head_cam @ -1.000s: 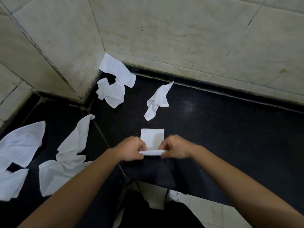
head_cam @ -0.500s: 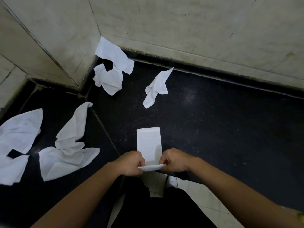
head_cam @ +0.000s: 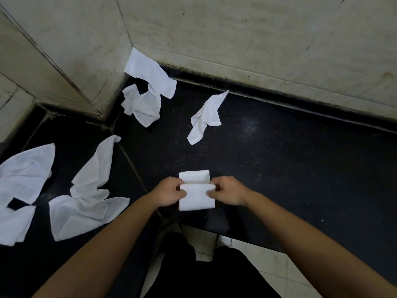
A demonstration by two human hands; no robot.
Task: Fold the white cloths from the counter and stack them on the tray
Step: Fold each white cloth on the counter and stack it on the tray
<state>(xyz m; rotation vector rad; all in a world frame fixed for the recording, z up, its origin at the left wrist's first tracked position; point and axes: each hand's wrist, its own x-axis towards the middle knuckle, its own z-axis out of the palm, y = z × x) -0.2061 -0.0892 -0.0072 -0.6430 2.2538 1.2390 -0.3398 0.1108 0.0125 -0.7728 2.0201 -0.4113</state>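
2 grips, left hand [head_cam: 169, 193] and right hand [head_cam: 228, 191], pinch 1 folded cloth [head_cam: 196, 200] (at least 4 crumpled cloths [head_cam: 206, 117] nearby).

No text, label, brand, number or sign can be read. Nothing is printed on the folded white cloth [head_cam: 196, 196] at 6 o'clock, on the black speckled stone desk [head_cam: 279, 168], or on the pale tiled wall [head_cam: 236, 39] at 12 o'clock.
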